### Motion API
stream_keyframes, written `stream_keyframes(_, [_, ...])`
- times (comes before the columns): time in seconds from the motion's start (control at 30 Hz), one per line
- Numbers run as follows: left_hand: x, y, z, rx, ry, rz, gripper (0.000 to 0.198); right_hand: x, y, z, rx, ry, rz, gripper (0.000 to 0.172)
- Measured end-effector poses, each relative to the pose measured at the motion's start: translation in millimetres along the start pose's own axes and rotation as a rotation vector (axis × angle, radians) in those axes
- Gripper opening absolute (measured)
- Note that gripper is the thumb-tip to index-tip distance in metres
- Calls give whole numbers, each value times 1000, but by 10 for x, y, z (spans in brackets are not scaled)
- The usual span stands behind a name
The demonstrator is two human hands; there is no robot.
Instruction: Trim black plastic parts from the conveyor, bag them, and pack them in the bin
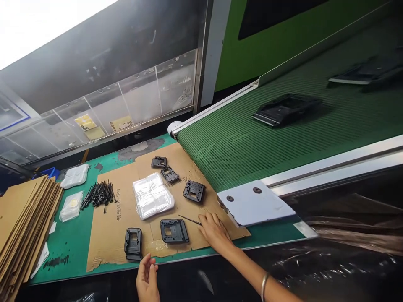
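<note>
My right hand (pixel 214 230) lies low over the cardboard sheet, its fingers closed on one end of a thin dark rod (pixel 189 219) that sticks out to the left. At the table's front edge, my left hand (pixel 147 277) is held with loosely curled fingers, thumb apart, holding nothing that I can see. Just above it lies a black plastic frame (pixel 133 253) with a square opening. Another black plastic frame (pixel 179 231) rests between the two hands. Farther back are a third black frame (pixel 194 191), two smaller-looking black parts (pixel 170 175) and a stack of clear plastic bags (pixel 152 197).
A green conveyor belt (pixel 220 147) slopes in from the right, carrying black parts (pixel 286 109). Its white end plate (pixel 256 203) juts over the table. Left are a heap of black pins (pixel 98 195), more bags (pixel 74 176) and stacked cardboard (pixel 28 226).
</note>
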State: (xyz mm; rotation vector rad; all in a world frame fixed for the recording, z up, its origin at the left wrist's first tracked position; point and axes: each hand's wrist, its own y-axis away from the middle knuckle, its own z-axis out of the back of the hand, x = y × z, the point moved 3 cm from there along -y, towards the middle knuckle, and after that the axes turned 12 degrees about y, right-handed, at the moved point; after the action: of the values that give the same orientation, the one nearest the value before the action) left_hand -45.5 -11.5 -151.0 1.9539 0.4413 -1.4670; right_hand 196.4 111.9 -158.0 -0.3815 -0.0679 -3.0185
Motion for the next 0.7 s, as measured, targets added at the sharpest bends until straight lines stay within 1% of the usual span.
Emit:
stream_keyframes(0.07, [-48,-74,-81,65,4,42,43,-21,-45,-37,-11,-24,-16,12])
stream_keyframes(0.13, [-122,-163,-163,116,2,67,41,-25,-58,-64,-20,-72,-23,11])
stream_keyframes(0.27, [-244,-377,-290,192,-5,92,41,-25,-60,-128,-25,-234,-68,16])
stream_keyframes(0.37, [-258,-538,-315,216,-19,89,42,-50,-98,-145,-25,-384,-127,24])
stream_keyframes(0.43, [-235,-636,-316,216,-17,83,43,-74,-154,-112,-50,-463,-167,29])
stream_keyframes(0.5, [-201,-730,-338,225,-9,99,44,-77,-210,-19,-91,-508,-209,33])
stream_keyframes(0.57, [-176,-824,-419,273,-4,142,47,-29,-213,158,-146,-543,-246,34])
stream_keyframes(0.63, [-179,-909,-576,357,-16,188,49,83,-119,422,-196,-601,-255,35])
stream_keyframes(0.7, [-206,-968,-803,448,-41,219,50,225,73,745,-219,-677,-229,34])
